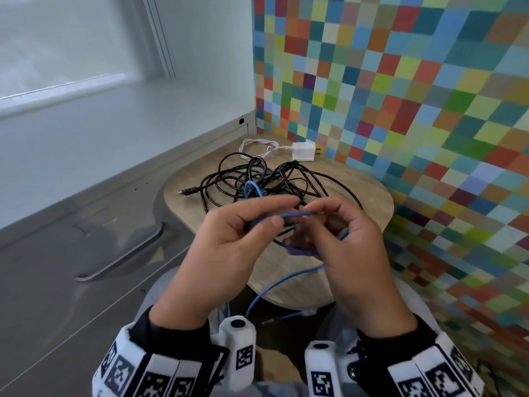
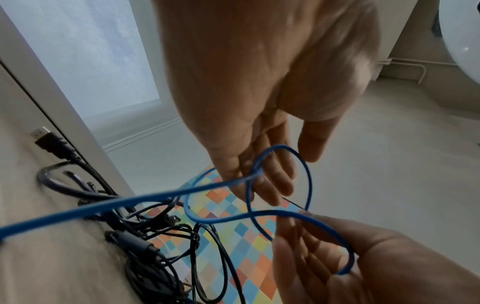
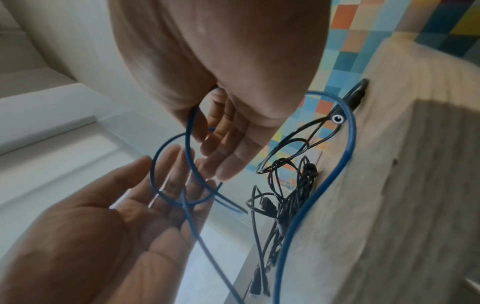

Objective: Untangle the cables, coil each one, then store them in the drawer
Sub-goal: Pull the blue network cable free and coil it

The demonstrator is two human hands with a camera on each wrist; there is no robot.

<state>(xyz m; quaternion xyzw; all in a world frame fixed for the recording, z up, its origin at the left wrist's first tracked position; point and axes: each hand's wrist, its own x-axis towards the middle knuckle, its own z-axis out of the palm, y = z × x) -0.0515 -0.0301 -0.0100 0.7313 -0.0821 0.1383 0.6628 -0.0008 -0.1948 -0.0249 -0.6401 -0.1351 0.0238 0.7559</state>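
The blue cable (image 1: 297, 214) is held above the small wooden table (image 1: 369, 196), pinched by the left hand (image 1: 229, 239) and looped through the curled fingers of the right hand (image 1: 349, 242). Even loops should be laid, its tail being drawn free of the black cable tangle (image 1: 257, 179) at twelve o'clock.

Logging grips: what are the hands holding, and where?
Both hands, left and right, hold the blue cable along its looped middle, not its ends.
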